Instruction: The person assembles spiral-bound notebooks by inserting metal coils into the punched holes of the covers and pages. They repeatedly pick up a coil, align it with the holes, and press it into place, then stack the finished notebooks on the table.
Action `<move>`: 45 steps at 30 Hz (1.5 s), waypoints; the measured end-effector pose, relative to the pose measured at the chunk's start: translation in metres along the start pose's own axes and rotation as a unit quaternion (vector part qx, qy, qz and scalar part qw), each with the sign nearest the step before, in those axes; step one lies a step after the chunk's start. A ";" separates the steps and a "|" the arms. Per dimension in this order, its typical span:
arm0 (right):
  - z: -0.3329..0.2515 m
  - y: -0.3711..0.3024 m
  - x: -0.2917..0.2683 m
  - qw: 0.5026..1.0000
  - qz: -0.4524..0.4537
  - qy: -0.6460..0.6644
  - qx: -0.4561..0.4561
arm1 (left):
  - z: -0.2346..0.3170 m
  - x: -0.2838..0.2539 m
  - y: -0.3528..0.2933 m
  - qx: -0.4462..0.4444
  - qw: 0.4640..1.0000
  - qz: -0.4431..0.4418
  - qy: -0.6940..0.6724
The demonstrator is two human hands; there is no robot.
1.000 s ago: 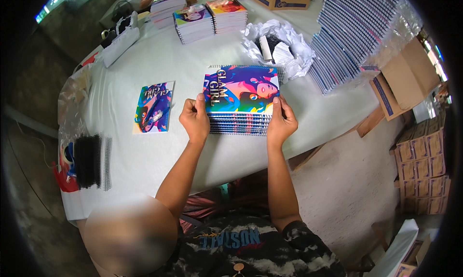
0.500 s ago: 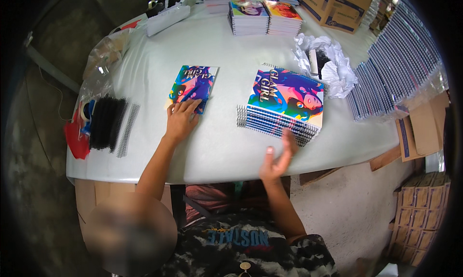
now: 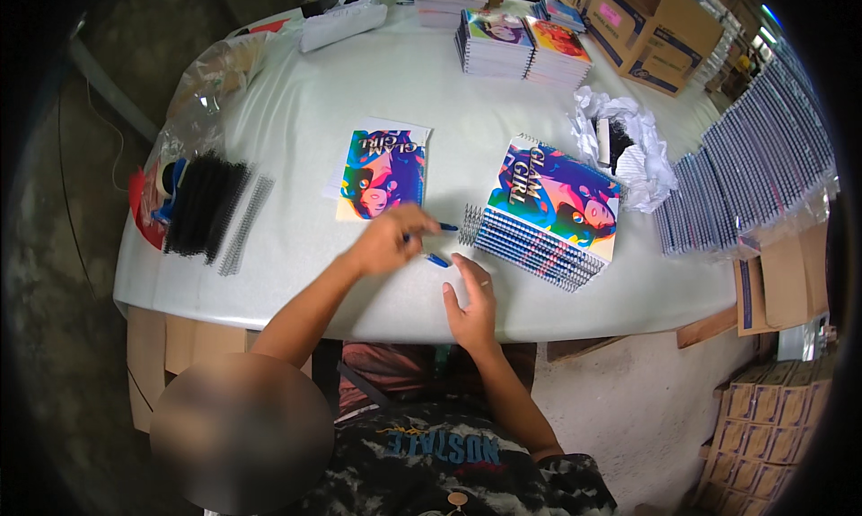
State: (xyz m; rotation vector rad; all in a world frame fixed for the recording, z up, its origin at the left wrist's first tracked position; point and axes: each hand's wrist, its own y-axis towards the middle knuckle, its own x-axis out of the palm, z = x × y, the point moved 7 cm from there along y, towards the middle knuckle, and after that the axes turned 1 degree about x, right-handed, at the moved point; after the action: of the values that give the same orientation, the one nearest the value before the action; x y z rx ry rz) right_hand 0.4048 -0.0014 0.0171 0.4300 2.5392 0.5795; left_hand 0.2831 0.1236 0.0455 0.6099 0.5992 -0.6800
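Blue pliers (image 3: 437, 244) now being pinched by left hand (image 3: 388, 239), off the cover (image 3: 384, 175); right hand (image 3: 472, 302) spread, hovering nearer, beside notebook stack (image 3: 549, 220) on tabletop (image 3: 359, 85).

Bare forearms, no sleeves past elbows. Dark camo-pattern T-shirt, blue lettering across chest. Reddish-brown shorts under the white table (image 3: 296, 112) edge.

Single cover (image 3: 384, 173) left of notebook stack (image 3: 549, 212), spiral coils (image 3: 208, 207) far left
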 end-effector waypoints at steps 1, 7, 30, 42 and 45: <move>-0.002 0.001 0.003 0.999 -0.023 -0.029 -0.005 | -0.012 -0.015 0.008 -0.036 0.997 0.053 -0.037; -0.012 0.003 0.023 0.975 -0.121 -0.184 -0.037 | -0.131 -0.067 0.032 -0.386 0.868 0.190 0.248; 0.011 -0.009 0.006 0.979 0.059 -0.189 0.052 | -0.071 -0.095 -0.083 -0.164 0.972 0.051 0.161; -0.012 0.011 0.050 0.966 -0.162 -0.204 0.001 | -0.045 -0.100 -0.150 -0.171 0.975 0.054 0.132; 0.017 0.051 0.062 0.963 -0.134 -0.226 0.062 | -0.046 -0.101 -0.146 -0.153 0.975 0.049 0.156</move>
State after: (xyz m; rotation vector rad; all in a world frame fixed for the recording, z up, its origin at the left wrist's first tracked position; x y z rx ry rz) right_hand 0.3725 0.0729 0.0031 0.2210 2.1464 0.1912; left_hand 0.1012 0.1026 0.0376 0.4563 0.9407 -0.3897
